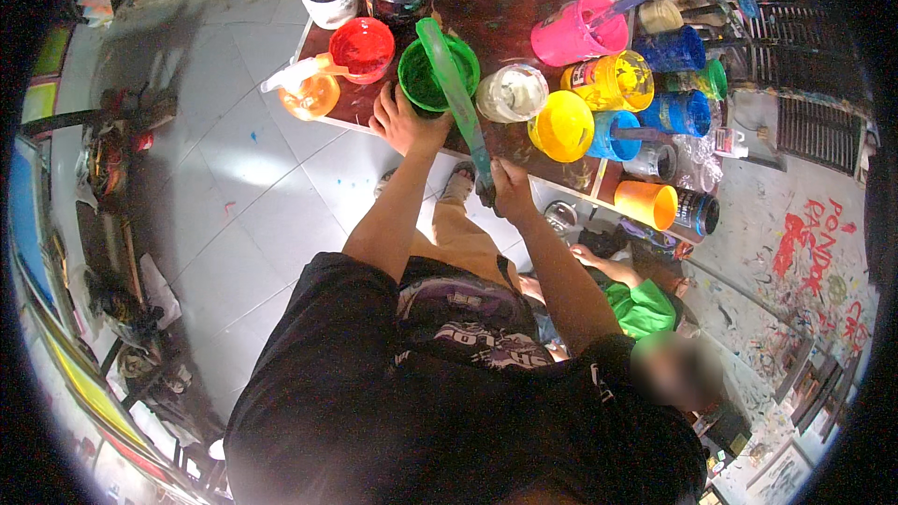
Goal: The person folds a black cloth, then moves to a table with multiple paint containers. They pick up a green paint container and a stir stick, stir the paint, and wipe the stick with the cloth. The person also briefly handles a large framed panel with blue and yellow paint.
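Observation:
A green paint tub (412,72) stands near the front edge of the table, its inside coated with green paint. My left hand (409,123) is closed around the tub's near left side, fingers bent against its wall. Held by its lower end in my right hand (510,189) is a long, flat paint-stirring stick (453,84), smeared green. It slants up and left across the tub's mouth; whether it touches the rim I cannot tell. Left of the tub sits a red paint bucket (362,50), and on its right a whitish, paint-stained tub (513,93).
An orange container (310,95) stands at the table's left corner. Pink (572,33), yellow (561,125) and blue tubs (615,137) crowd the right, with an orange cup (645,204) at the near edge. A person in a green shirt (641,309) is close by on my right.

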The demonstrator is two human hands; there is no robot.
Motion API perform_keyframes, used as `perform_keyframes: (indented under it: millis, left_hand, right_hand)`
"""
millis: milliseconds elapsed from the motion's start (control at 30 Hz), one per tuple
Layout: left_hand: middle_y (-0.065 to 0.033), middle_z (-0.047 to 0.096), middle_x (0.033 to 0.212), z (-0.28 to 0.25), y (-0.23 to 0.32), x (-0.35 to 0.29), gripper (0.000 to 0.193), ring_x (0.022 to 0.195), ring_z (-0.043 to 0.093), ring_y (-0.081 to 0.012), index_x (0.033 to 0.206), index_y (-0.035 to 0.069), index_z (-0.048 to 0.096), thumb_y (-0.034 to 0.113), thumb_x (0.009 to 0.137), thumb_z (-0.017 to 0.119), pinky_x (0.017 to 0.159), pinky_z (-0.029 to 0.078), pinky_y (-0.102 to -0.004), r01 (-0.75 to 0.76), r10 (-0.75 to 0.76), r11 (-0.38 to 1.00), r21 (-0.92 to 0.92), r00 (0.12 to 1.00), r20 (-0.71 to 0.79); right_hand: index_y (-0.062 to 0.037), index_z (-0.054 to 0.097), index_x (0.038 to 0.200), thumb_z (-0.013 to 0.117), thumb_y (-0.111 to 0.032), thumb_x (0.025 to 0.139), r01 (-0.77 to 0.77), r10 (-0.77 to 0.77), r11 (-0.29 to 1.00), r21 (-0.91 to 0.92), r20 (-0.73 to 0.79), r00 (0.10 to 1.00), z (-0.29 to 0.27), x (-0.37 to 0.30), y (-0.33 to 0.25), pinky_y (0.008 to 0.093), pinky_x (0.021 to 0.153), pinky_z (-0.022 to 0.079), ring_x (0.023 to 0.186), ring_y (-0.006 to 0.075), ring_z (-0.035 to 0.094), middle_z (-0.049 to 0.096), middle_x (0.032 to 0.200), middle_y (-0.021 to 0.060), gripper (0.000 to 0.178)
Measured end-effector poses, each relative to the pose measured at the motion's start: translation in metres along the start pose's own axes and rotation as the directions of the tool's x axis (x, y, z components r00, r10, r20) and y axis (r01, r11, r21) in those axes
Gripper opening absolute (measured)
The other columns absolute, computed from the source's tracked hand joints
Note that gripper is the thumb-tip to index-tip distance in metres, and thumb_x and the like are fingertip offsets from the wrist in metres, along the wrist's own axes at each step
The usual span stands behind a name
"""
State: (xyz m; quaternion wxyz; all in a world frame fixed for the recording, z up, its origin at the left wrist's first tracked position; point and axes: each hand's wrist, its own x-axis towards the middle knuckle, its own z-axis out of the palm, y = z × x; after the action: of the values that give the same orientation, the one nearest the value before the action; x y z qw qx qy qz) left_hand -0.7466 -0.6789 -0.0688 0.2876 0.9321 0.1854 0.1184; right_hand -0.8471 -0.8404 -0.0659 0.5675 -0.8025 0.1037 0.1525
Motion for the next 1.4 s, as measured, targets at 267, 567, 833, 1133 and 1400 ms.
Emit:
perform_keyframes:
  millis: [267, 567, 833, 1133, 1400]
  left_hand:
    - [-0.0066, 0.04, 0.121, 0.002, -0.001, -0.001, 0.079, 0.114, 0.031, -0.0281, 0.115, 0.014, 0.045, 0.044, 0.047, 0.072, 0.095, 0.021, -0.0433, 0.0, 0.001, 1.0, 0.03, 1.0, -0.016]
    - [-0.0074, 0.04, 0.12, 0.003, 0.0, -0.001, 0.077, 0.113, 0.032, -0.0284, 0.113, 0.013, 0.046, 0.043, 0.047, 0.071, 0.093, 0.021, -0.0438, -0.03, 0.03, 1.0, -0.006, 0.998, -0.05]
    - [-0.0081, 0.04, 0.12, 0.005, -0.001, -0.001, 0.081, 0.113, 0.032, -0.0276, 0.111, 0.01, 0.046, 0.044, 0.042, 0.074, 0.093, 0.021, -0.0437, -0.035, 0.033, 0.999, -0.027, 0.997, -0.069]
    - [-0.0081, 0.04, 0.121, 0.001, 0.0, -0.001, 0.085, 0.112, 0.033, -0.0277, 0.111, 0.011, 0.045, 0.048, 0.041, 0.075, 0.092, 0.022, -0.0434, -0.056, 0.057, 0.998, 0.022, 0.996, -0.07]
    - [-0.0099, 0.04, 0.121, -0.001, 0.002, -0.002, 0.091, 0.112, 0.033, -0.031, 0.114, 0.009, 0.043, 0.06, 0.044, 0.071, 0.091, 0.023, -0.047, -0.069, 0.064, 0.996, -0.054, 0.993, -0.099]
  right_hand:
    - [-0.0001, 0.051, 0.077, 0.042, -0.018, 0.082, -0.144, 0.166, 0.95, -0.277, 0.055, 0.985, -0.014, -0.014, -0.01, 0.0428, 0.059, 0.041, 0.064, 0.0375, 0.053, 0.054, 0.071, 0.0207, 0.021]
    - [-0.0008, 0.053, 0.084, 0.041, -0.019, 0.085, 0.245, -0.217, 0.878, -0.41, 0.116, 0.969, -0.039, -0.06, -0.005, 0.0283, 0.045, 0.037, 0.048, 0.0151, 0.046, 0.048, 0.057, 0.0055, 0.022]
    - [-0.0009, 0.051, 0.094, 0.056, -0.009, 0.065, 0.145, 0.03, 0.752, -0.643, 0.253, 0.967, -0.07, -0.104, -0.034, 0.0425, 0.068, 0.045, 0.079, 0.0355, 0.055, 0.056, 0.089, 0.0186, 0.031]
    - [-0.0016, 0.049, 0.099, 0.065, -0.017, 0.061, 0.285, -0.118, 0.647, -0.707, 0.277, 0.954, -0.09, -0.136, -0.035, 0.0405, 0.068, 0.044, 0.079, 0.0339, 0.054, 0.054, 0.086, 0.017, 0.044]
    - [-0.0013, 0.05, 0.105, 0.069, -0.019, 0.064, -0.321, 0.352, 0.885, -0.336, 0.033, 0.935, -0.086, -0.158, -0.061, 0.0386, 0.074, 0.042, 0.085, 0.0314, 0.054, 0.055, 0.094, 0.0154, 0.049]
